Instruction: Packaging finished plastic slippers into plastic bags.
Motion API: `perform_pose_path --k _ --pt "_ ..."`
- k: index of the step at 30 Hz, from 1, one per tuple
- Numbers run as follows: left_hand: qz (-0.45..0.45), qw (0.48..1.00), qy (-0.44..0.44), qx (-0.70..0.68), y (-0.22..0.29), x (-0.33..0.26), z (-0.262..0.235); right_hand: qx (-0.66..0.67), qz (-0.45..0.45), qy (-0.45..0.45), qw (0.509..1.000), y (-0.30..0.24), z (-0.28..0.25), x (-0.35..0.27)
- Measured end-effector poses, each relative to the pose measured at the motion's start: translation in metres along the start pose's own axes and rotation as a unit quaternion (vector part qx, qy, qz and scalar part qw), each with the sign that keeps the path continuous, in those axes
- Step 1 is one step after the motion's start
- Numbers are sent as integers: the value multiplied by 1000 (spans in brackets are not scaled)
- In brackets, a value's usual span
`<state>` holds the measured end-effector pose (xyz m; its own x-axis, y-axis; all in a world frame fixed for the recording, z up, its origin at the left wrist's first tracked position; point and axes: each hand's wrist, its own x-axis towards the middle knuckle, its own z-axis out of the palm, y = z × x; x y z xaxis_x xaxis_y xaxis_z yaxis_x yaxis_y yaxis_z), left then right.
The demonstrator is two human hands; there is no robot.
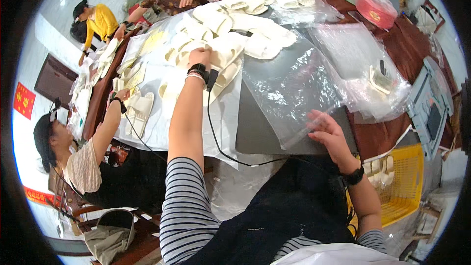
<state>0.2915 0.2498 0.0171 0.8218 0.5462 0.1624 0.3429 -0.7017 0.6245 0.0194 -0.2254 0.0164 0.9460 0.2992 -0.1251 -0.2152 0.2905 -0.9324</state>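
Your left grip (200, 55) pinches a cream foam slipper (223, 51) while your right grip (329, 135), spread, pins the clear plastic bag (289, 88) beneath it, which could slip away.

The scene is viewed from one head-worn fisheye camera, aimed steeply down and forward at the desk (265, 132), close over the arms.
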Motion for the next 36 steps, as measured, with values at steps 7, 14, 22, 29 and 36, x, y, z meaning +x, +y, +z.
perform_pose_path --k 7,14,22,29,36 --pt "142 966 193 -98 10 -45 -73 -347 -68 -30 935 -1 -2 6" --pt "239 887 -157 -364 83 -196 -144 -435 -96 -93 890 -25 4 -7" --pt "350 748 -433 -360 113 -315 -43 -300 -246 119 914 -82 -28 -57" --pt "297 742 -492 -347 115 -346 17 -526 -162 72 832 -25 -51 -59" --pt "393 766 -441 -255 141 -393 -33 -656 -228 203 690 -22 -30 -74"
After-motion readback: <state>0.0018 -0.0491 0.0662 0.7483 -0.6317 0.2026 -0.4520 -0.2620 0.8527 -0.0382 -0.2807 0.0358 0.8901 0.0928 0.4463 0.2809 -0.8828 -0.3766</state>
